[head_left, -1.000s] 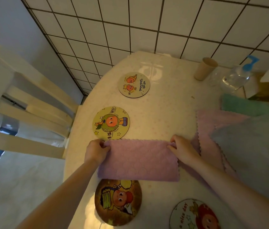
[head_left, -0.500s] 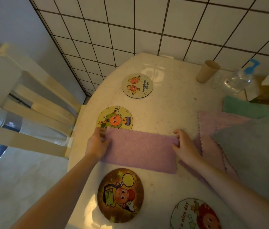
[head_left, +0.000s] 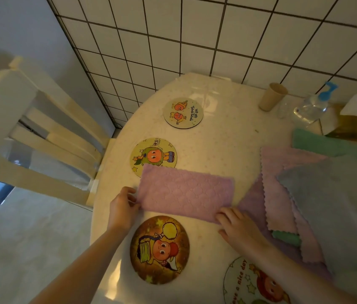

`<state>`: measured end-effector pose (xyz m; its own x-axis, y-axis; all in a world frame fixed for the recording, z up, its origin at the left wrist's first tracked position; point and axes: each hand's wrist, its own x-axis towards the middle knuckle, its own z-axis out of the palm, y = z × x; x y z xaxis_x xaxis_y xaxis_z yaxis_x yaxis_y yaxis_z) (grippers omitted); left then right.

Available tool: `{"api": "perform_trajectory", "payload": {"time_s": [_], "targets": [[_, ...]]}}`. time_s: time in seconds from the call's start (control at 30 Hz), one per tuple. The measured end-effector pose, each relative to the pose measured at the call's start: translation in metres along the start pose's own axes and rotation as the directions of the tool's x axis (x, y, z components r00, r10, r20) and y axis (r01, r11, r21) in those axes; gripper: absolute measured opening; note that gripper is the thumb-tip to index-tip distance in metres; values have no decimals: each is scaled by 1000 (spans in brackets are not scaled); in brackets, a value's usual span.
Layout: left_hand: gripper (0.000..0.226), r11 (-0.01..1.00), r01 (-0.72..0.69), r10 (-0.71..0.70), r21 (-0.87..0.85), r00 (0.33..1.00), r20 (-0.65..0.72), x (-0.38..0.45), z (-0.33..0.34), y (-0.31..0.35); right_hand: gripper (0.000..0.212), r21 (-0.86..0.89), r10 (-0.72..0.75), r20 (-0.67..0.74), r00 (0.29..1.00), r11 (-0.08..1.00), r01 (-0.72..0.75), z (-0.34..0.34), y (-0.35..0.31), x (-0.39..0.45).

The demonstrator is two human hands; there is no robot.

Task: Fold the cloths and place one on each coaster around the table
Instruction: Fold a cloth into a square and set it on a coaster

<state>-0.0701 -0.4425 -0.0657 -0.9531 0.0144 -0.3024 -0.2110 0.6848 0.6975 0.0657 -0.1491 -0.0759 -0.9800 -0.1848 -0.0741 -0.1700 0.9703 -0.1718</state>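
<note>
both hands grasp the folded purple cloth (head_left: 186, 194) on the worktop (head_left: 228, 150): left hand (head_left: 122, 210) fingers at its near-left corner, right hand (head_left: 236, 224) fingers pinching its near-right corner.

Left hand (head_left: 122, 210), right hand (head_left: 238, 224) pinching folded purple cloth (head_left: 185, 193), coasters (head_left: 159, 249) around

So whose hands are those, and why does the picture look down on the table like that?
There is no robot here. The camera sits on a person's head, so you see their own two arms. The left hand and the right hand each grip a near corner of a folded purple cloth lying on the table. Round picture coasters lie about: a dark one nearest, a yellow one partly under the cloth. On the right waits a pile of cloths.
</note>
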Motion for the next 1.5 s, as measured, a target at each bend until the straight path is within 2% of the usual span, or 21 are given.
{"api": "perform_trajectory", "payload": {"time_s": [0.2,0.27,0.3,0.37,0.47,0.53,0.67,0.8,0.9,0.97,1.03,1.1,1.27,1.33,1.4,1.47,1.5], "targets": [[26,977,-88,98,197,994,-44,-2,-2,-15,46,-58,-27,46,999,998,30,2,2,-1],[34,909,-198,230,365,972,-44,-11,4,-15,52,-83,-16,80,997,996,23,-1,2,0],[37,849,-294,330,439,944,-6,-17,9,-12,56,-99,-5,95,995,995,15,-2,1,1],[43,730,-495,486,471,861,151,-34,23,-1,59,-121,10,119,993,993,4,-3,-1,2],[52,579,-675,537,458,738,409,-53,49,9,60,-132,24,145,989,991,-5,-3,-5,5],[57,535,-694,495,482,720,486,-61,64,9,54,-152,14,132,991,988,6,-2,-5,8],[59,553,-662,390,506,742,544,-61,74,6,28,-206,-72,45,996,975,80,0,0,11],[62,521,-677,371,521,729,576,-57,73,1,32,-168,-137,24,990,976,139,-3,4,8],[60,547,-669,379,503,734,564,-59,71,4,40,-69,-161,4,987,985,161,-17,-1,2],[63,561,-680,443,471,728,523,-63,71,8,31,-13,-206,5,978,978,206,-27,-14,-5],[71,540,-724,520,428,688,506,-69,73,12,16,55,-244,13,970,969,243,-35,-34,-18],[71,500,-767,576,402,642,506,-76,75,12,14,148,-255,19,967,957,249,-43,-54,-29],[46,383,-855,666,351,518,536,-98,71,-7,9,186,-298,-3,955,938,294,-57,-90,-53],[43,338,-886,689,317,462,558,-106,64,-18,12,206,-349,0,937,917,342,-57,-95,-62],[43,286,-913,689,291,407,599,-112,57,-28,16,132,-421,9,907,899,417,-49,-91,-66],[45,255,-923,672,288,383,634,-115,49,-37,22,92,-350,64,934,934,344,-37,-79,-64],[46,256,-924,667,285,382,639,-114,46,-39,40,94,-294,115,949,954,284,-32,-72,-61]]}}
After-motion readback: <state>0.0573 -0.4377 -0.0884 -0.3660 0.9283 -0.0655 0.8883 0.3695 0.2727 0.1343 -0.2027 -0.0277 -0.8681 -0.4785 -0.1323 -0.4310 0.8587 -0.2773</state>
